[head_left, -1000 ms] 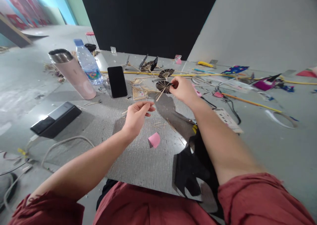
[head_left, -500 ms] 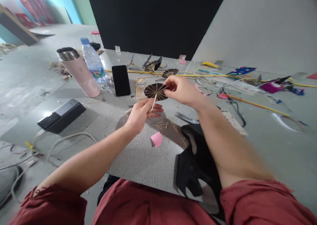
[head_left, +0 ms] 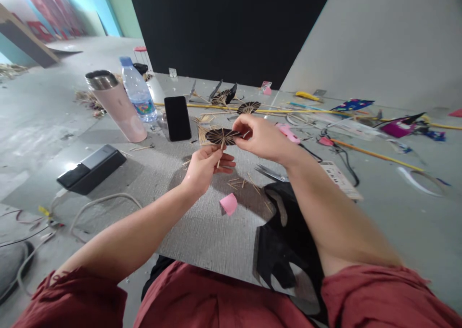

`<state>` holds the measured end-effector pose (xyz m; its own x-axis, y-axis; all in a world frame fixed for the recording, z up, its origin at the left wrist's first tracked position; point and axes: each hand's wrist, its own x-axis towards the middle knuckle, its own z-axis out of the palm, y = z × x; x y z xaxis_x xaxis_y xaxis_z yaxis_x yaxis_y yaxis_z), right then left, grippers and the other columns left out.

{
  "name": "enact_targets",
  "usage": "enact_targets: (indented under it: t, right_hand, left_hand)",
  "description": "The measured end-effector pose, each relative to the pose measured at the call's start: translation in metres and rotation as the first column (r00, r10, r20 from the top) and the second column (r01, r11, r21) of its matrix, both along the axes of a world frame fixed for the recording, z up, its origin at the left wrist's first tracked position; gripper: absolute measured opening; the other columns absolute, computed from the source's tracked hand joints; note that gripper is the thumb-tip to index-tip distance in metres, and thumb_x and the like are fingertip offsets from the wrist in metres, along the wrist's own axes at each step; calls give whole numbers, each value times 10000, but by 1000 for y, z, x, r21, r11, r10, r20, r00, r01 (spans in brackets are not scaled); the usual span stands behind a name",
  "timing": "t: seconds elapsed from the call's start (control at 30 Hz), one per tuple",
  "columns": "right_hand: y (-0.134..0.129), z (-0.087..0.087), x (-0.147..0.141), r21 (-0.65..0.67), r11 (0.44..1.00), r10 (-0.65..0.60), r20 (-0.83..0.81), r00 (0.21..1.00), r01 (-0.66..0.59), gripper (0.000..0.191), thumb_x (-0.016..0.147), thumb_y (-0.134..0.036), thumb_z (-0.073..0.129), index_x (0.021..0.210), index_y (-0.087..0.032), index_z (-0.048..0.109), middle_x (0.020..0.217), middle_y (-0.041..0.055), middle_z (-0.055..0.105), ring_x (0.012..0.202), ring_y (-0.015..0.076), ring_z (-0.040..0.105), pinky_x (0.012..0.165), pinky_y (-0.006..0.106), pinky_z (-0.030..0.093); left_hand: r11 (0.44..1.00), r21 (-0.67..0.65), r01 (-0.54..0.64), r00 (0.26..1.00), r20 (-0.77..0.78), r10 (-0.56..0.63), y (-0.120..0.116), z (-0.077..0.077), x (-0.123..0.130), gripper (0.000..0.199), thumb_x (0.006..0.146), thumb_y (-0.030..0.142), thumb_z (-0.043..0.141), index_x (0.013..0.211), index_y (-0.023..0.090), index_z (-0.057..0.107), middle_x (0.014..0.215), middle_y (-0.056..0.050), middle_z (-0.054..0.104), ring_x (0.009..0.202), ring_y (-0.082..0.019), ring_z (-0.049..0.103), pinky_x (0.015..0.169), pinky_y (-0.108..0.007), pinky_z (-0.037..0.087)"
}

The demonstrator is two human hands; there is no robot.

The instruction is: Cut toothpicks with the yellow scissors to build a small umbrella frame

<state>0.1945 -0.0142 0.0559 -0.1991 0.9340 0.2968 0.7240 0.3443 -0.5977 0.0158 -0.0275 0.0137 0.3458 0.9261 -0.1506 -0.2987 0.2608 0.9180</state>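
Note:
Between my hands is a small black paper umbrella (head_left: 221,136) with thin wooden ribs fanning out from its centre. My left hand (head_left: 206,165) pinches its wooden stick handle from below, thumb against the index finger and the other fingers loosely stretched. At the right rim, my right hand (head_left: 257,136) is closed, thumb and forefinger on the edge of the black disc. Behind the hands lies another black ribbed disc (head_left: 249,107). Beneath them are loose short sticks (head_left: 236,182) and a curled pink paper piece (head_left: 228,204).
Scissors (head_left: 271,173) and cut black sheet (head_left: 279,251) lie to the right. A pink glue gun (head_left: 288,132) sits behind my right wrist. On the left stand a pink tumbler (head_left: 121,109), a water bottle (head_left: 139,94), a phone (head_left: 177,118) and a power bank (head_left: 92,168) with a cable.
The umbrella has tilted, so its disc looks flatter and its stick more upright. My right hand has shifted slightly left with the rim, and the glue gun shows more.

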Motion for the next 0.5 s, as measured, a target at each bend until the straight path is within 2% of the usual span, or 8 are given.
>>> enact_targets:
  t: [0.13, 0.27, 0.4, 0.5]
  right_hand:
    - [-7, 9, 3, -16, 996, 83, 16, 996, -83, 179, 797, -222, 702, 946, -255, 607, 1010, 38, 706, 885, 224, 648, 786, 385, 527]
    - [-17, 27, 9, -15, 983, 184, -54, 981, -185, 281, 806, -416, 762, 1017, -270, 647, 1126, 57, 706, 1022, 260, 653, 898, 430, 535]
    - [-26, 39, 12, 75, 993, 106, -219, 970, -91, 277, 867, -524, 694, 954, -263, 666, 1031, 62, 713, 956, 246, 661, 847, 413, 543]
    - [-26, 41, 14, 131, 991, 31, -287, 957, 7, 277, 895, -536, 658, 892, -259, 661, 935, 58, 707, 893, 229, 653, 789, 389, 539]
  left_hand:
    - [999, 5, -48, 999, -16, 48, 2, -2, 0, 113, 931, 89, 530, 956, 130, 632, 736, -48, 716, 614, -136, 689, 643, -272, 561]
    - [993, 50, -111, 993, -28, 113, 5, -5, 0, 116, 929, 96, 550, 945, 137, 658, 722, -29, 703, 625, -118, 677, 675, -258, 553]
    - [987, 85, -140, 990, -11, 141, 6, -7, 0, 108, 930, 113, 571, 923, 140, 675, 731, -33, 699, 674, -121, 679, 711, -265, 553]
    - [983, 82, -163, 987, 3, 163, 6, -8, 0, 107, 922, 100, 578, 896, 137, 675, 725, -30, 692, 677, -120, 676, 717, -269, 550]
